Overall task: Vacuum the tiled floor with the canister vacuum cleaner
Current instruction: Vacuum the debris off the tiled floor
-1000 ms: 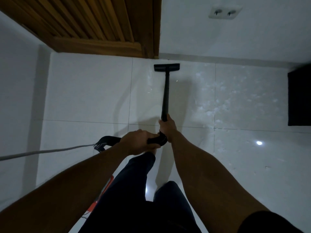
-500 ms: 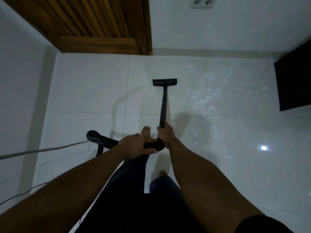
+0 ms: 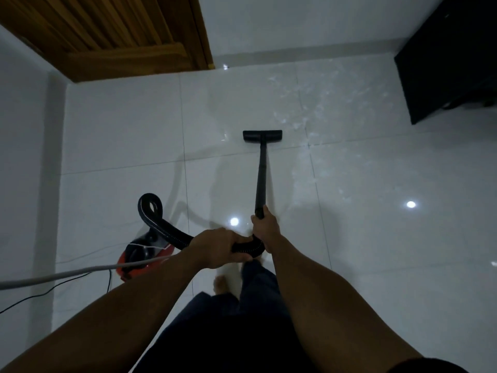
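Observation:
A black vacuum wand [image 3: 261, 179] runs from my hands out to a flat black floor head [image 3: 262, 136] resting on the glossy white tiled floor [image 3: 123, 135]. My right hand [image 3: 265, 227] grips the wand's near end. My left hand [image 3: 217, 247] is closed around the black ribbed hose [image 3: 158, 224], which loops left and back to the red and black canister [image 3: 139, 258] on the floor at my left. White dust [image 3: 317, 109] is scattered on the tiles to the right of the floor head.
A wooden door [image 3: 107, 30] stands at the far left, white walls at the left and far side. A black cabinet [image 3: 451, 57] sits at the right. A grey cord [image 3: 53, 277] and a thin black cable [image 3: 32, 298] trail left. My bare feet and dark trousers are below.
The floor head has been pulled back from the wall toward me. I have stepped back, and the red canister and the hose loop have come into view at the left.

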Motion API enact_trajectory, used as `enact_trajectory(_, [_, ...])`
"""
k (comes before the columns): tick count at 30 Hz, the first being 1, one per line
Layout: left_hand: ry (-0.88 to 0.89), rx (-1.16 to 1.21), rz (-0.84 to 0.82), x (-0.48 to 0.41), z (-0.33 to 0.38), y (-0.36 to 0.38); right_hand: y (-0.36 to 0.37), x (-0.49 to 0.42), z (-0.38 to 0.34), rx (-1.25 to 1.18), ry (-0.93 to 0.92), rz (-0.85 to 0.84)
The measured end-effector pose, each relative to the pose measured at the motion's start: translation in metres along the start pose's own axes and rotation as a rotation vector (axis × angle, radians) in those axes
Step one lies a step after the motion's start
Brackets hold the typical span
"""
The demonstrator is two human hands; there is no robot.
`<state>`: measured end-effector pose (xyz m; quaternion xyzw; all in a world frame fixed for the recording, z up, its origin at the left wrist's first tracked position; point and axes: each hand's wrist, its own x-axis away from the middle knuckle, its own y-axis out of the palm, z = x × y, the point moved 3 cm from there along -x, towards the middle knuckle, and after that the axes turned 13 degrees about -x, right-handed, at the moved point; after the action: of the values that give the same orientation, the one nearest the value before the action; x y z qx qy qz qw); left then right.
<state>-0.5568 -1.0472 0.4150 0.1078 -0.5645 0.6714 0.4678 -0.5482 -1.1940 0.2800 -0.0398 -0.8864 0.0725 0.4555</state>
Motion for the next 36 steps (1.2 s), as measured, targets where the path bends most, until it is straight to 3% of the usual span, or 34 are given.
enact_trajectory(11, [0.098, -0.078, 0.069, 0.105, 0.048, 0.145, 0.019, 0.092, 0.166, -0.167, 0.016, 0.070])
enact_trajectory(14, [0.125, -0.122, 0.073, 0.143, 0.063, 0.192, 0.023, 0.157, 0.199, -0.151, 0.004, 0.107])
enact_trajectory(21, [0.194, -0.178, -0.008, 0.210, 0.103, 0.266, 0.027, 0.242, 0.294, -0.195, 0.064, 0.141])
enact_trajectory(26, [0.217, -0.202, -0.042, 0.235, 0.130, 0.297, 0.020, 0.272, 0.350, -0.261, 0.106, 0.166])
enact_trajectory(36, [0.223, -0.255, -0.037, 0.235, 0.156, 0.315, 0.001, 0.277, 0.378, -0.333, 0.136, 0.173])
